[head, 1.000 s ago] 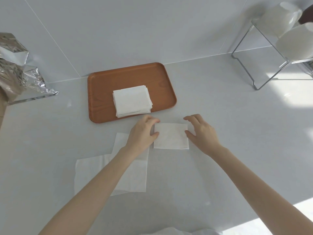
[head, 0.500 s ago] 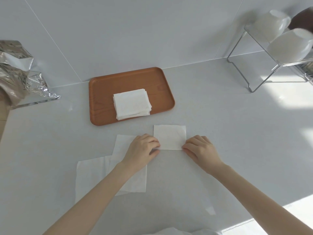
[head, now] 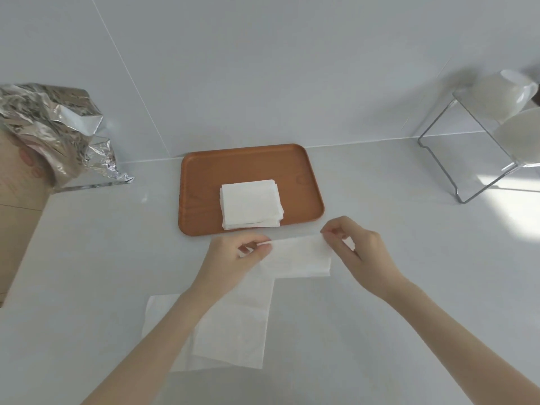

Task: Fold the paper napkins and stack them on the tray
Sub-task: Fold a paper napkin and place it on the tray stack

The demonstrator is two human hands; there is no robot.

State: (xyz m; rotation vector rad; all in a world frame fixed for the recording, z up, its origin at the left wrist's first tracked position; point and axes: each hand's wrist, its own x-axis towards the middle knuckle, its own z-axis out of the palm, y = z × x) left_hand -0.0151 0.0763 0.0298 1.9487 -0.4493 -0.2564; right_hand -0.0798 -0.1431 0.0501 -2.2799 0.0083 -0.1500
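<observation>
A brown wooden tray [head: 204, 176] lies at the back of the white counter with a stack of folded white napkins [head: 250, 205] on its front half. Just in front of the tray a folded napkin [head: 298, 258] is lifted off the counter by its far edge. My left hand [head: 233, 258] pinches its left corner and my right hand [head: 356, 249] pinches its right corner. Unfolded napkins [head: 233, 325] lie flat on the counter under my left forearm, partly hidden by it.
Crumpled silver foil packaging [head: 55, 133] and a brown cardboard box [head: 17, 217] stand at the left. At the far right, a wire rack [head: 467, 159] holds white bowls [head: 523, 135]. A white wall rises behind the tray.
The napkin lay flat with my fingers pressing on its sides; now both hands pinch its far corners and have raised that edge. The camera view has shifted, so the tray sits lower in frame.
</observation>
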